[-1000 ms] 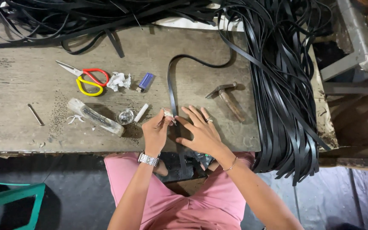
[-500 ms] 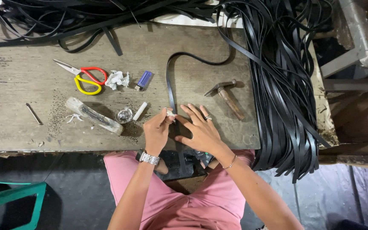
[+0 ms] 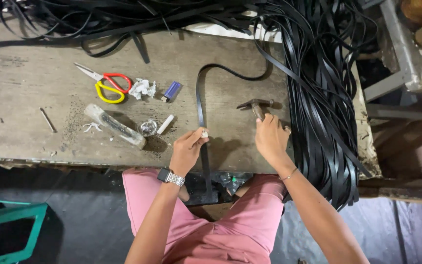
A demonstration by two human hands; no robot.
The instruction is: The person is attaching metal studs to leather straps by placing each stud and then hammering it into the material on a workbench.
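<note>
The left hand (image 3: 186,151) pinches a small pale piece (image 3: 204,133) against the black strap (image 3: 200,105) lying on the wooden bench (image 3: 20,98). The right hand (image 3: 271,138) is closed on the hammer (image 3: 256,106) handle. Farther off lie a clear plastic packet (image 3: 115,125), a blue lighter (image 3: 171,90), red-and-yellow scissors (image 3: 106,84) and heaped black strips (image 3: 318,73).

Soft, even daylight falls on my bench (image 3: 35,98); shadows are short and faint. The picture is sharp, with no glare, and dim underneath.
</note>
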